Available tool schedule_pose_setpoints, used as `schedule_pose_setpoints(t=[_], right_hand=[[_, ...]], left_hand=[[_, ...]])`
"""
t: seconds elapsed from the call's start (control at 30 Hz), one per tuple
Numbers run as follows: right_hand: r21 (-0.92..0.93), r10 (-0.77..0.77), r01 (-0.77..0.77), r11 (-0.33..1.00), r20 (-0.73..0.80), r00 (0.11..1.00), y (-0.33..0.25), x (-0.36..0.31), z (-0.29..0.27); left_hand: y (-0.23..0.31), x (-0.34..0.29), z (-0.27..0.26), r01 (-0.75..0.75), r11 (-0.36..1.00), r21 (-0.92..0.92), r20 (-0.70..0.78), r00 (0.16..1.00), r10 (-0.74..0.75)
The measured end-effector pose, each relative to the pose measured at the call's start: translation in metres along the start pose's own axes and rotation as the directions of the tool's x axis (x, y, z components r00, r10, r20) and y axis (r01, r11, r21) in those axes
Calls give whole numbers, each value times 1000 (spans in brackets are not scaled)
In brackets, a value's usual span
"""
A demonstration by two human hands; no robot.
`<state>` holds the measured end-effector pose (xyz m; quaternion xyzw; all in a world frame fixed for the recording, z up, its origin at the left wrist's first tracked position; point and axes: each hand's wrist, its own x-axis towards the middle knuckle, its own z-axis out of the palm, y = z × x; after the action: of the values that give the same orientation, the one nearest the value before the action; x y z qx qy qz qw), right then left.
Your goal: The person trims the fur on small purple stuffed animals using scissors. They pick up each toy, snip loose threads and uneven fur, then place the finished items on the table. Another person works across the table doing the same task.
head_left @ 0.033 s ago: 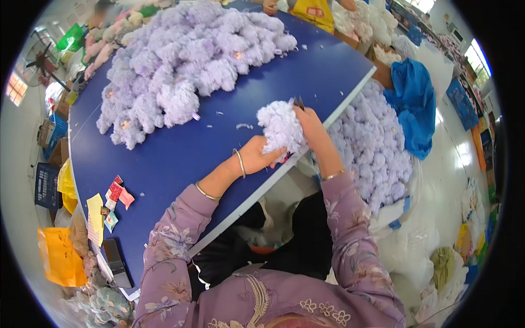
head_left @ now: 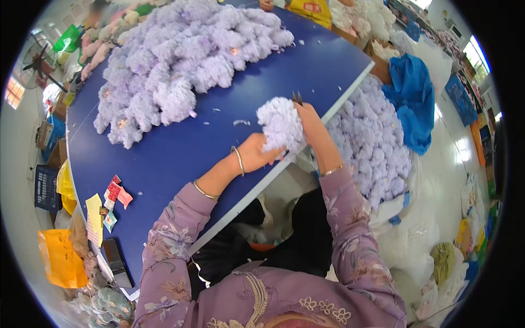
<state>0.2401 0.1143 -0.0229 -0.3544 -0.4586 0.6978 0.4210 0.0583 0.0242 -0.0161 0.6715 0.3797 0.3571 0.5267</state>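
A fluffy lilac plush piece (head_left: 280, 123) is held over the near edge of the blue table (head_left: 219, 158). My left hand (head_left: 255, 154) is closed on its lower left side, thumb pressed into the pile. My right hand (head_left: 313, 124) is against the plush's right side, its fingers closed around small scissors (head_left: 297, 98). Only the two pointed blades stick up above that hand; the handles are hidden. A large heap of similar lilac plush pieces (head_left: 180, 65) covers the far left of the table.
More lilac plush (head_left: 372, 142) is piled below the table's right edge, beside a blue plastic bag (head_left: 410, 104). Small packets (head_left: 113, 191) and a dark phone-like object (head_left: 116, 262) lie at the table's left. Across the table, part of another person's hand (head_left: 266, 5) shows near a yellow bag (head_left: 310, 11).
The whole view has shifted slightly. Both hands keep their hold on the plush and the scissors, and the blade tips look slightly farther apart.
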Motion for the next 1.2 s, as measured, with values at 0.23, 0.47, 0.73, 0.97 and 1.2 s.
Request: schedule_pose_setpoints(t=[0.23, 0.47, 0.73, 0.97, 1.2], right_hand=[[5, 12, -11, 1000, -61, 998, -26, -7, 9], [-333, -195, 217, 918, 97, 976, -35, -19, 7], [-419, -238, 258, 870, 101, 966, -30, -14, 6], [-295, -278, 244, 924, -76, 958, -35, -20, 21], [-265, -45, 32, 964, -41, 998, -29, -14, 13]], left_hand=[[1, 5, -9, 78, 954, -288, -12, 996, -85], [-1, 6, -13, 108, 834, -541, 98, 993, -64], [-16, 7, -17, 128, 772, -622, 96, 992, -87], [-7, 20, -12, 146, 931, 334, -564, 822, 74], [4, 15, -15, 133, 989, -67, -280, 949, -147]])
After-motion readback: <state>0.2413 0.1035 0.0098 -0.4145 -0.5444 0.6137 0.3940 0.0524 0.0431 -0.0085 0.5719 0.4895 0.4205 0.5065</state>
